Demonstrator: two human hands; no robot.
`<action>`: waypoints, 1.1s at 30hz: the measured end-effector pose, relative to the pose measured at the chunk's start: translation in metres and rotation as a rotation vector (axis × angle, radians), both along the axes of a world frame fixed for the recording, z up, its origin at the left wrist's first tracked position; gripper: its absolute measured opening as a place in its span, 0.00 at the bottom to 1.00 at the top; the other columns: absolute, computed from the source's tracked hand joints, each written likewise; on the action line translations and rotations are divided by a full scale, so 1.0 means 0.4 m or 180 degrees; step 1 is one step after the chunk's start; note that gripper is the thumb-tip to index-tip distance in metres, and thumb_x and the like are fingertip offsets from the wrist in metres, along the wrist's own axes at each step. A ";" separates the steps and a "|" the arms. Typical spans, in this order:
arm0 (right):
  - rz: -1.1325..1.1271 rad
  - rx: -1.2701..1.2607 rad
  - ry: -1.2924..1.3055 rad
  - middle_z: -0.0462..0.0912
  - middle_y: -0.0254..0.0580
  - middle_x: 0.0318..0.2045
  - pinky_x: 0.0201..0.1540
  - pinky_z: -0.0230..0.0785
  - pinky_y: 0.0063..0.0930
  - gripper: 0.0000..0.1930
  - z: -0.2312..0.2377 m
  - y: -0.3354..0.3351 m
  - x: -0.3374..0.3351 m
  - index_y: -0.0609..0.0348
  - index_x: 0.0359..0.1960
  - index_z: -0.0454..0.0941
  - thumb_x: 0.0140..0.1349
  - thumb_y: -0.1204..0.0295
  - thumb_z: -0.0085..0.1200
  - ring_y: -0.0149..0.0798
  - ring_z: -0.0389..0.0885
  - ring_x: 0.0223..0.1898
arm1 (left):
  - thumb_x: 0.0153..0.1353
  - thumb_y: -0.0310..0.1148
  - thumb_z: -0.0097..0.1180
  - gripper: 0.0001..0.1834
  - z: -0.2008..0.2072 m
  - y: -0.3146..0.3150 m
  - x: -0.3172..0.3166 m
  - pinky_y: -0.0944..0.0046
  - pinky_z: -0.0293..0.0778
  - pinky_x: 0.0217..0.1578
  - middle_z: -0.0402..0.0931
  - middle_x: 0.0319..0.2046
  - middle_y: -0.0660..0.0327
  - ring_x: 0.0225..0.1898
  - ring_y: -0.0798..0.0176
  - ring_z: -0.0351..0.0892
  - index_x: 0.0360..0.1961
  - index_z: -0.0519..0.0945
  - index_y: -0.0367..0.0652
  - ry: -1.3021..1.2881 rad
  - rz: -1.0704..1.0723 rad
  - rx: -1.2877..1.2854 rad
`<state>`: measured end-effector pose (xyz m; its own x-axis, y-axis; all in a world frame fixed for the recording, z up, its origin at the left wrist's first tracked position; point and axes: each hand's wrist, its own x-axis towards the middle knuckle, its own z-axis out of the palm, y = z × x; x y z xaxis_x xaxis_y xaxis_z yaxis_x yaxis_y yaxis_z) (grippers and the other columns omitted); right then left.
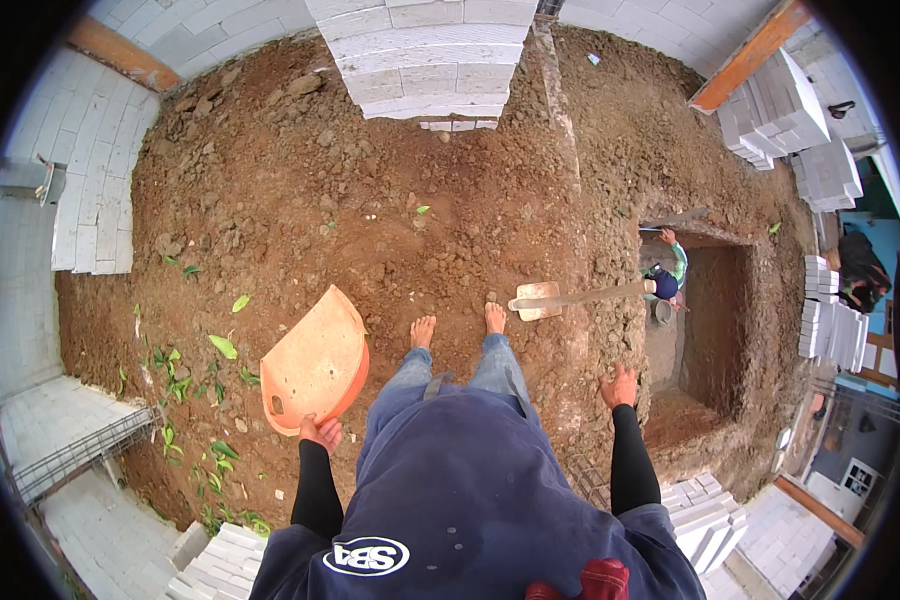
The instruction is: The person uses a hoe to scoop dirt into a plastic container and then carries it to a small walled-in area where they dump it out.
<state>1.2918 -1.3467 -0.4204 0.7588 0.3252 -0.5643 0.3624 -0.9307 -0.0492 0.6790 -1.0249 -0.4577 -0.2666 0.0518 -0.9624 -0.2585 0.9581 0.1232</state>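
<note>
Navy shirt [450, 480], orange tub [315, 350], lumpy soil [460, 250], pale block walls [95, 190]

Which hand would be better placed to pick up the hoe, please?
Probably the right hand: it looks empty and is nearer the hoe, while the left hand holds the orange scoop.

Orange half-round plastic scoop [310, 355], left: smooth, matt, speckled with dirt
Long-handled digging tool [600, 297], right: wooden-looking handle; flat, soil-dulled blade, apparently metal
Reddish-brown soil [270, 190]: rough, crumbly, matt
White rectangular block stack [430, 50], far: matt, dry-looking masonry
Navy shirt [450, 460], near: soft, matt cloth
Black fitted sleeves [632, 465]: smooth, matt cloth
Grey bar cage [88, 453], near left: thin, dull metal rods
</note>
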 end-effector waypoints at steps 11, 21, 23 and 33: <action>0.0896 -0.0713 -0.0489 0.59 0.43 0.66 0.56 0.66 0.54 0.41 -0.173 0.235 0.551 0.52 0.66 0.58 0.51 0.59 0.65 0.48 0.60 0.65 | 0.63 0.54 0.39 0.28 0.262 -0.355 0.105 0.57 0.73 0.38 0.81 0.36 0.56 0.38 0.55 0.80 0.49 0.71 0.39 0.0651 0.0993 -0.0167; 0.2118 -0.2422 -0.0206 0.80 0.37 0.44 0.54 0.64 0.46 0.31 -0.400 0.259 0.688 0.51 0.51 0.75 0.45 0.53 0.67 0.42 0.79 0.48 | 0.64 0.52 0.38 0.24 0.183 -0.302 0.301 0.58 0.74 0.36 0.82 0.34 0.59 0.36 0.57 0.81 0.45 0.75 0.43 0.0488 0.0522 -0.0522; 0.2681 -0.2589 0.0462 0.83 0.38 0.38 0.50 0.70 0.43 0.23 -0.395 0.280 0.643 0.53 0.43 0.79 0.46 0.57 0.65 0.45 0.82 0.42 | 0.64 0.53 0.39 0.24 0.135 -0.264 0.361 0.57 0.73 0.36 0.83 0.34 0.60 0.35 0.58 0.81 0.44 0.75 0.45 0.0389 0.0498 -0.0500; 0.2037 -0.2021 0.1144 0.81 0.52 0.42 0.48 0.74 0.45 0.30 -0.222 0.173 0.326 0.61 0.51 0.72 0.56 0.50 0.58 0.50 0.81 0.47 | 0.67 0.53 0.39 0.25 -0.038 -0.105 0.790 0.58 0.73 0.45 0.79 0.47 0.56 0.48 0.57 0.78 0.54 0.69 0.45 -0.0585 -0.0074 -0.0502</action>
